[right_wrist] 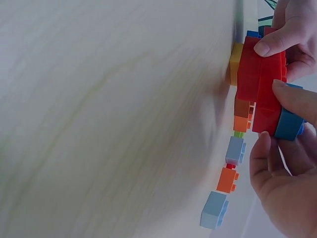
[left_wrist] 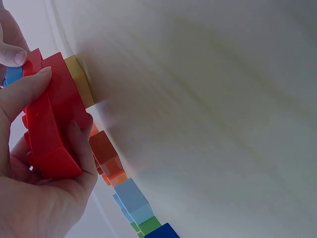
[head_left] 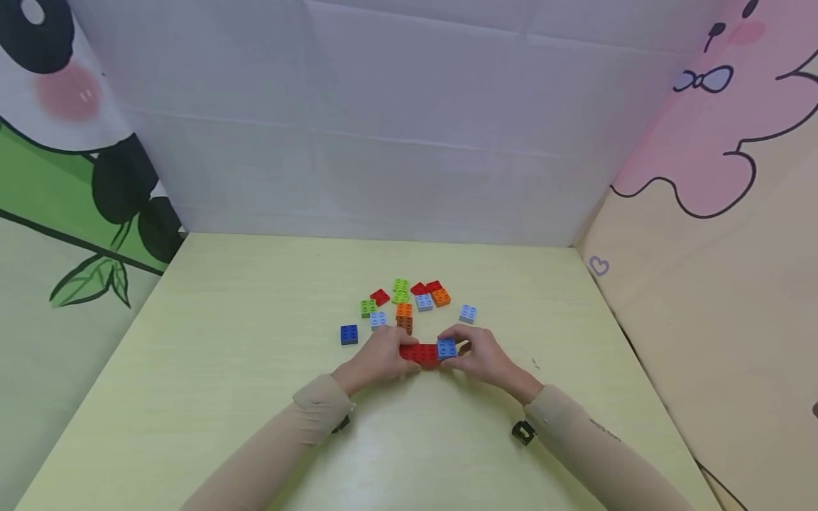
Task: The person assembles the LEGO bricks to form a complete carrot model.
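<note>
My left hand (head_left: 383, 353) grips a red brick stack (head_left: 419, 353) at its left end, thumb along the near side. In the left wrist view two red layers (left_wrist: 47, 119) show, offset from each other, with a yellow brick (left_wrist: 80, 82) at their base. At the stack's right end sits a blue brick (head_left: 446, 348) on top, which my right hand (head_left: 481, 355) pinches between thumb and fingers. The right wrist view shows the blue brick (right_wrist: 289, 121) flush against the upper red layer, studs facing outward. The right fingertips (right_wrist: 263, 136) are at the red brick's end.
Just beyond the hands lie loose bricks: a dark blue one (head_left: 348, 334), an orange stack (head_left: 404, 311), light blue bricks (head_left: 378, 320), green bricks (head_left: 368, 307) and red ones (head_left: 380, 297). Apart to the right is another light blue brick (head_left: 468, 313). A pale wall (head_left: 383, 177) stands behind the table.
</note>
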Demonstrator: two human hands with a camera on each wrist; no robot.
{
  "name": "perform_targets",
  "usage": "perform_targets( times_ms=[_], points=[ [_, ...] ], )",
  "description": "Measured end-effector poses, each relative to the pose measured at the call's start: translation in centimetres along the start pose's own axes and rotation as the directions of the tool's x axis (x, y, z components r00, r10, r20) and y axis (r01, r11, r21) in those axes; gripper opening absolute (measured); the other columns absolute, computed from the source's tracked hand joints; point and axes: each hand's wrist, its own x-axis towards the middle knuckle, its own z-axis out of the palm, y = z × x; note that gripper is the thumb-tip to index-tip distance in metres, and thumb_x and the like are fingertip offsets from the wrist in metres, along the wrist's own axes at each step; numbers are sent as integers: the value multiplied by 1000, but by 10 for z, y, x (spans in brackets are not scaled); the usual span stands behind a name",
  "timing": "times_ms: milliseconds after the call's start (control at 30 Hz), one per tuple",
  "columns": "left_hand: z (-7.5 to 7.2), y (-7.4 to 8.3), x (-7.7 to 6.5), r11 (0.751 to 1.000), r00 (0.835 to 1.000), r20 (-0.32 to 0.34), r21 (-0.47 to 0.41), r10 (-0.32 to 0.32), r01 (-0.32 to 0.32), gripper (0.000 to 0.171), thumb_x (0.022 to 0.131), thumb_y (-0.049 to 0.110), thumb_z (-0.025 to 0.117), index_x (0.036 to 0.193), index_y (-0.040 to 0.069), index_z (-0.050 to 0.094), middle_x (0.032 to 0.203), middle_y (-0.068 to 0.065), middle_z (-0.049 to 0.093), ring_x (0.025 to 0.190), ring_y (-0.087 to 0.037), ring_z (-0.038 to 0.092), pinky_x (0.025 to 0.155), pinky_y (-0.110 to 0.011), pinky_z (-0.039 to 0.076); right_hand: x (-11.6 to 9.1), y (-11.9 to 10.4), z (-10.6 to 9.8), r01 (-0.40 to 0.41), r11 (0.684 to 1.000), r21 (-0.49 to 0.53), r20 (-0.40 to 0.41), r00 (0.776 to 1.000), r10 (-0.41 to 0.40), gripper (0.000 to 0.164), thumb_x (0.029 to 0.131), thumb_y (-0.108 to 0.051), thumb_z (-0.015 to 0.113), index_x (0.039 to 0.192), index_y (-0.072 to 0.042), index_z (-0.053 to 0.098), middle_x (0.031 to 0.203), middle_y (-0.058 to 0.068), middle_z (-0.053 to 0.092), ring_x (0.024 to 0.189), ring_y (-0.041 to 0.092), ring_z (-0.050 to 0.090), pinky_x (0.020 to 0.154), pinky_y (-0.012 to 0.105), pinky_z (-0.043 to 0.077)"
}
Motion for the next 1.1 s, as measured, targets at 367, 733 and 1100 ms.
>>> perform_targets(
  times_ms=[367, 733, 1100],
  points=[
    [1, 0, 0, 1000, 1000, -4, 6, 11, -11, 44, 75, 28, 82, 113, 7, 71, 94, 1, 61, 83, -16, 50, 71, -31, 42, 2, -1, -1, -55, 997, -48, 14, 998, 56, 41, 74, -18, 84, 112, -11, 70, 102, -7, 65, 90, 15, 58, 73, 28, 51],
    [1, 1, -1, 1000, 1000, -2, -11, -7, 7, 44, 76, 27, 82, 114, 8, 71, 96, 2, 60, 86, -16, 50, 73, -31, 43, 2, -1, -1, -80, 997, -15, 37, 996, 80, 42, 76, -16, 82, 115, -9, 68, 105, -3, 64, 91, 19, 57, 72, 29, 51],
    [1, 3, -2, 1000, 1000, -4, -9, -10, 10, 41, 76, 25, 82, 113, 10, 71, 94, 4, 60, 86, -16, 50, 70, -29, 45, 4, 1, 10, -111, 992, 52, 17, 994, 111, 38, 75, -22, 83, 110, -16, 69, 103, -4, 62, 92, 21, 55, 79, 36, 48]
  ],
)
